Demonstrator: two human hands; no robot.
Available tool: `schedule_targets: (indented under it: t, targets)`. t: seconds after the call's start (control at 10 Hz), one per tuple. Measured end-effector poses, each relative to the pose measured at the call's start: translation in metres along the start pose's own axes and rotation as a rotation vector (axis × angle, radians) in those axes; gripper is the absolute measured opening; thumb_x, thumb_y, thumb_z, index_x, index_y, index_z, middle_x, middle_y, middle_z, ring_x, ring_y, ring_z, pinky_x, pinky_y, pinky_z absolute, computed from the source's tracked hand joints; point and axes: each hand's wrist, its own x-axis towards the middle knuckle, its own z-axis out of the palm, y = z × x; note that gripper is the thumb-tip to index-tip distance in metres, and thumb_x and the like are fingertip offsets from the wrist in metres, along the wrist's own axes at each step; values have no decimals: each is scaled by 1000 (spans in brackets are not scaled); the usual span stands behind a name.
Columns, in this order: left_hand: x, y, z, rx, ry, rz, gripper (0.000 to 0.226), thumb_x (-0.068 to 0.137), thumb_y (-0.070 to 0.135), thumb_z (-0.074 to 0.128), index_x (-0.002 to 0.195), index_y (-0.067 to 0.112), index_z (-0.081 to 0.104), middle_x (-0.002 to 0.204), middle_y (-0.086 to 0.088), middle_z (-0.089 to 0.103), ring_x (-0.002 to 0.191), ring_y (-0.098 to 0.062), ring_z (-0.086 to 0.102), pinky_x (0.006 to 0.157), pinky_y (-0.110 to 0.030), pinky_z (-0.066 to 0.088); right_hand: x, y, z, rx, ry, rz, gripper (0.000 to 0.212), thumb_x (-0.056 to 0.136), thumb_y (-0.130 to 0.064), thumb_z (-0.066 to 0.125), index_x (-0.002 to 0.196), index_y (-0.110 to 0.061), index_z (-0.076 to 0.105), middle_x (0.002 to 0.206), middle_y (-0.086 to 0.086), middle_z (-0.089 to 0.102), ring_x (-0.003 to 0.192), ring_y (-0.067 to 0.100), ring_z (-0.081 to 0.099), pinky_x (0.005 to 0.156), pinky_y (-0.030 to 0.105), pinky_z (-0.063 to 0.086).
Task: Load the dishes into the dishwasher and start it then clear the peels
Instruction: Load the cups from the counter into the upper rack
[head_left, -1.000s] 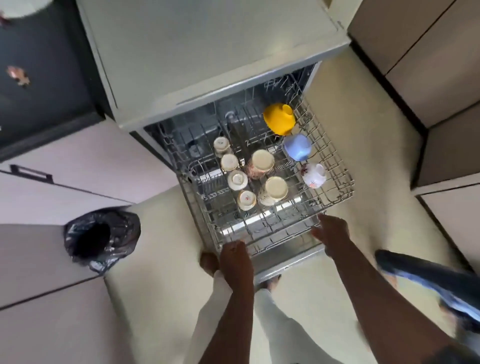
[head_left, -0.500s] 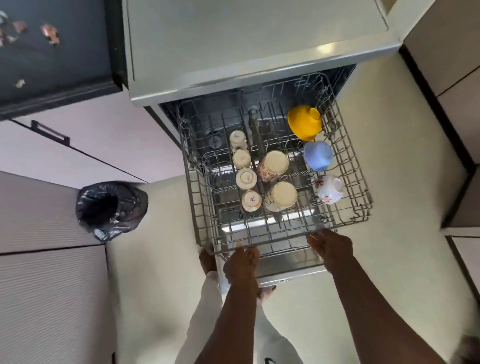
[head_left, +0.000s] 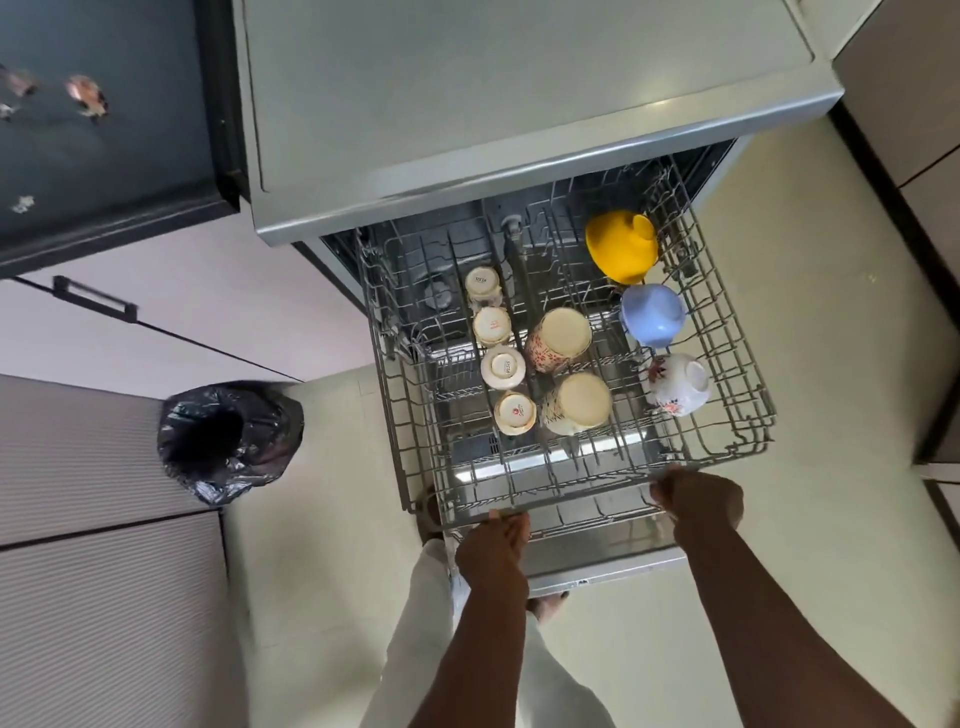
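Both hands have come up onto the rack's front rim: the left hand and right hand each curl their fingers over the wire, where a second ago they were just short of it. The rack is drawn out above the open door, with upturned cups in rows and a yellow cup at its far right. Loading looks finished, so sliding the rack into the dishwasher seems next. Farther left, the bin stands on the floor, and peels lie uncleared on the dark table.
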Motion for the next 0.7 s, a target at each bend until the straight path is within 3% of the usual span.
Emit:
schedule_targets:
  t: [0.1,0.2,0.3,0.4,0.5,0.6,0.7]
  targets:
    - [12,10,8,-156,15,-12,36,106,0,33,100,-2,68,75,-25,69,63,-33,71,52,-36,60,-2,-18,14,25,39,-8,17,97,-21,63,109,-10,68,104,7,76,94,23,72,65,21,55]
    - [20,19,15,-173,-22,14,66,106,-2,31,59,7,77,58,-16,70,53,-26,71,54,-35,60,1,-25,33,-485,161,-114,35,101,-49,52,125,-30,67,117,-5,71,105,16,69,54,13,39]
    - [19,41,29,-152,-71,16,36,106,8,33,86,-1,62,60,-11,71,55,-21,72,57,-32,61,9,-40,46,27,35,13,36,101,-19,57,134,-4,57,115,-3,66,87,12,68,81,28,61]
    - [26,63,43,-204,-64,-19,46,106,14,17,90,-14,50,62,-27,66,64,-43,67,93,-48,50,12,-56,65,-535,132,-133,39,104,-50,43,132,-28,61,125,-5,68,111,15,67,83,18,50]
    - [31,70,53,-251,-148,-6,33,100,7,29,102,-18,51,75,-28,66,85,-41,58,102,-45,48,15,-68,79,-232,112,-101,31,105,-30,49,132,-18,58,131,5,65,107,12,68,91,24,55]
    - [42,78,63,-252,-119,1,31,101,0,37,117,-22,52,72,-24,70,82,-37,67,59,-37,63,16,-79,85,379,8,106,34,96,-3,59,128,3,53,119,9,64,59,3,69,81,35,62]
    - [42,86,71,-243,-103,-6,29,105,-1,32,94,-14,56,68,-24,70,61,-33,72,59,-40,63,11,-85,95,262,-27,34,37,94,-1,59,130,6,53,113,14,64,52,3,67,81,38,62]
